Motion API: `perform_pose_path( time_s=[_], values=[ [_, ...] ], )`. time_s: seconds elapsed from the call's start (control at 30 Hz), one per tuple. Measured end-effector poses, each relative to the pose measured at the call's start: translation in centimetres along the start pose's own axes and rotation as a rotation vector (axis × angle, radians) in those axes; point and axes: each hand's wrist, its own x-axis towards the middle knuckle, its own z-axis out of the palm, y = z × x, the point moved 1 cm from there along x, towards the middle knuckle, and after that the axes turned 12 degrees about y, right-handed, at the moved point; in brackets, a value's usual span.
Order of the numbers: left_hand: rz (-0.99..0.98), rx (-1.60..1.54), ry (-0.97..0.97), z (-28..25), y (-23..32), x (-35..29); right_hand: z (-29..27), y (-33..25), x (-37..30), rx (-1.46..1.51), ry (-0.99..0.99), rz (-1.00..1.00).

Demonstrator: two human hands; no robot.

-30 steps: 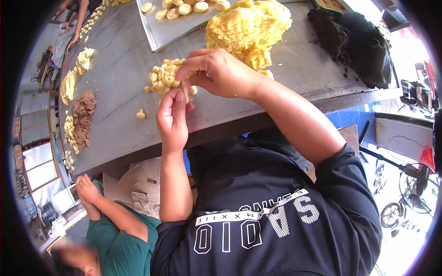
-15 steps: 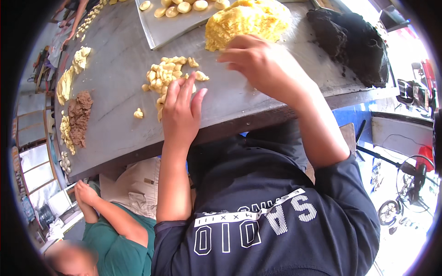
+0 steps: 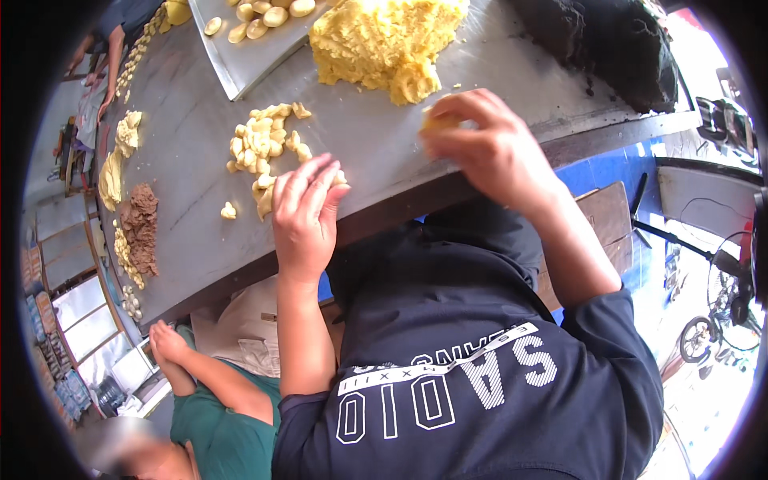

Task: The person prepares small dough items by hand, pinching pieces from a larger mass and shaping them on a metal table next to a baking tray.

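My right hand point(image 3: 490, 138) is raised near the table's front edge, its fingers closed round a small lump of yellow paste point(image 3: 438, 122). Beyond it sits the large crumbly yellow mound point(image 3: 384, 44) of the same colour. My left hand point(image 3: 306, 220) rests at the near side of a heap of small pale dough pieces point(image 3: 260, 140). One small dough piece point(image 3: 340, 178) shows between its fingertips and thumb. A single dough piece point(image 3: 229, 210) lies apart to the left.
A metal tray point(image 3: 228, 76) with round dough balls point(image 3: 274, 17) stands at the far side. A black mass point(image 3: 608, 48) lies far right. Brown paste point(image 3: 141, 228) and pale dough point(image 3: 112, 178) line the left. A person in green point(image 3: 220, 416) sits at my left, hands together.
My right hand has come away from the yellow mound toward me, with a yellow lump in its fingers. My left hand's fingers have drawn in around a dough piece. The view has shifted.
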Motion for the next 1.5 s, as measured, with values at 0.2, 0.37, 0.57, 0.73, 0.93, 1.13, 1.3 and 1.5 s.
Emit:
perform_pose_path(
  time_s=[0.2, 0.37, 0.57, 0.73, 0.93, 1.13, 1.3, 1.5],
  values=[
    [-0.421, -0.177, 0.066, 0.4, -0.7, 1.1, 2.0, 0.1, 1.5, -0.001, -0.089, -0.138],
    [-0.891, -0.948, 0.12, -0.4, -0.3, -0.5, 0.6, 1.2, -0.2, -0.126, 0.019, 0.021],
    [-0.309, -0.191, -0.084, -0.9, 0.5, -0.4, 0.1, 0.0, -0.6, -0.185, 0.087, 0.134],
    [-0.207, -0.037, 0.042, -0.2, 0.1, -1.3, 0.8, 1.0, 1.4, -0.255, -0.088, 0.01],
    [-0.303, 0.037, 0.073, 0.6, 1.4, -0.4, 2.4, 0.3, 2.5, -0.356, -0.145, -0.006],
    [0.027, 0.318, -0.11, -1.5, 2.1, -0.1, 0.3, 1.0, 1.1, -0.148, -0.048, 0.082],
    [0.191, 0.281, -0.279, -1.7, 0.9, 5.8, 0.4, 0.2, -0.4, -0.265, 0.001, 0.105],
    [0.366, 0.181, 0.237, 8.5, -1.0, 9.2, 1.2, -0.7, 0.6, -0.263, 0.018, 0.051]
  ],
)
